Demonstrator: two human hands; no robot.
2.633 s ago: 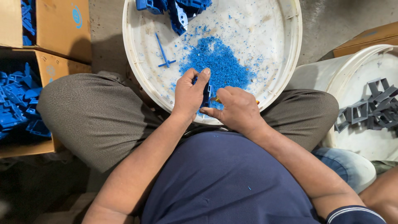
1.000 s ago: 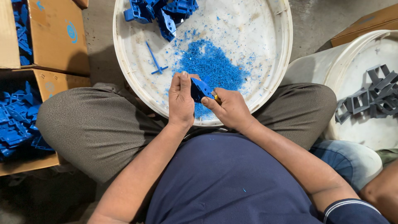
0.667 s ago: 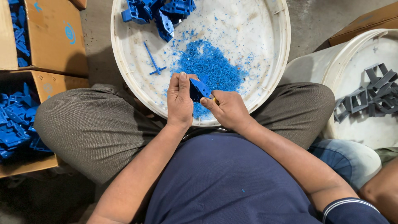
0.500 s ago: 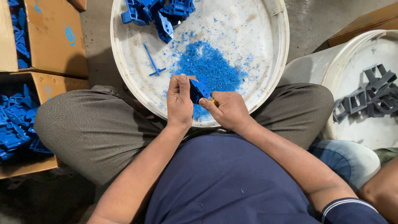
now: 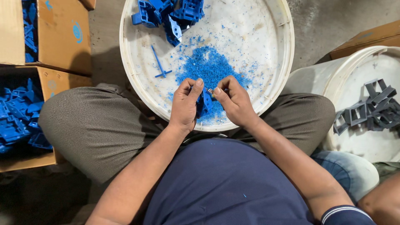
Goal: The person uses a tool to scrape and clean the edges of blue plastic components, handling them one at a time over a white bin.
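Both hands stayed over the white round tub [image 5: 275, 50]; left hand [image 5: 184, 105] and right hand [image 5: 234, 102] grip 1 blue plastic part [image 5: 204, 103] beside rough blue shavings [image 5: 208, 66].

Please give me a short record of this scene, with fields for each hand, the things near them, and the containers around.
Left hand: holds a small blue plastic moulded part.
Right hand: pinches something thin against the same part; cannot tell what.
Under the hands: round white plastic tub with a heap of blue plastic shavings.
Tub far side: pile of blue plastic parts, one thin blue plastic stick.
Left: brown cardboard boxes holding blue parts.
Right: second white tub with grey plastic frames.
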